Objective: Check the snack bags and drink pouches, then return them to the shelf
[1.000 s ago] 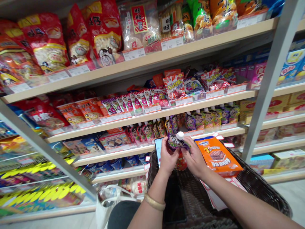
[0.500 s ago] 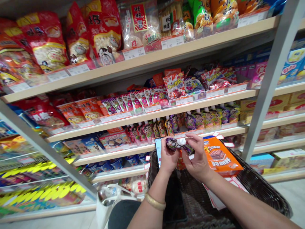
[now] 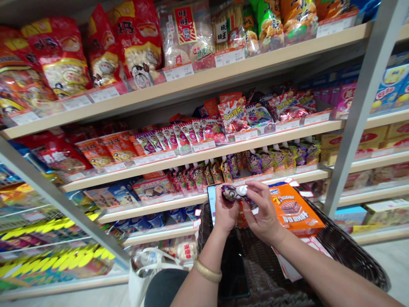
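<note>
A small purple spouted pouch (image 3: 234, 193) with a white cap is held in both hands above a dark woven basket (image 3: 345, 251). My left hand (image 3: 224, 212) grips its left end, and a phone edge (image 3: 211, 200) shows behind that hand. My right hand (image 3: 263, 211) pinches the cap end with the fingers curled over it. An orange snack bag (image 3: 295, 209) lies in the basket just right of my right hand. Similar spouted pouches (image 3: 255, 161) stand in a row on the shelf right behind my hands.
Shelves of packaged snacks fill the view, with large red bags (image 3: 64, 59) on the top shelf. Grey metal uprights (image 3: 361, 106) divide the shelf bays. A white plastic bag (image 3: 143, 268) sits low beside my left forearm. White paper tags (image 3: 287, 268) lie inside the basket.
The pouch stood upright with its cap on top a second ago; it is now tipped sideways, cap toward my right hand. My right fingers have come over the cap.
</note>
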`<state>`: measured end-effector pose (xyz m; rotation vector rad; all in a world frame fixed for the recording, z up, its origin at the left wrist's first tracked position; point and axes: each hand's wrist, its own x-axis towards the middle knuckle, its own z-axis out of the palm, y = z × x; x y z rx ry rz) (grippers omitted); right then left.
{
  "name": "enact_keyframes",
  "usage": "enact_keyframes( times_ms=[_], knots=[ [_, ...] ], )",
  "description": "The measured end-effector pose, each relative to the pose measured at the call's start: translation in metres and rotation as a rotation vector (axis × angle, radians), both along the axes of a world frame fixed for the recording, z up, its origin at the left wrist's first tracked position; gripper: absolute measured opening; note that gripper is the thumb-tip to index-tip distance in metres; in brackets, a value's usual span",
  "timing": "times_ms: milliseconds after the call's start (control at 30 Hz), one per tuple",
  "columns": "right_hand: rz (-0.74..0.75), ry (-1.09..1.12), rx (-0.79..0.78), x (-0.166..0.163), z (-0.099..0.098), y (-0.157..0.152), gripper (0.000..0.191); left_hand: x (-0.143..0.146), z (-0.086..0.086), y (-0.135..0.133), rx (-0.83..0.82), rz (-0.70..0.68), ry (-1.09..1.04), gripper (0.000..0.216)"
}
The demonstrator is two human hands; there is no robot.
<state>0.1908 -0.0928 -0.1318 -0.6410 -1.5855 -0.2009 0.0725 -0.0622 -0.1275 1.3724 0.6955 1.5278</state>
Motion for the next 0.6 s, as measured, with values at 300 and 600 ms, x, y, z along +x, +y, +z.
enact_keyframes(
  times_ms=[300,600],
  knots=[
    [-0.013,-0.004,-0.025,-0.0006,0.0,-0.0015,0.071,0.0003,-0.0009,0.0008,0.003,0.008,0.016,0.049],
    [0.012,-0.017,-0.011,-0.0007,0.001,-0.0014,0.074,-0.0011,-0.0053,0.002,0.017,-0.016,-0.016,0.049]
  ],
)
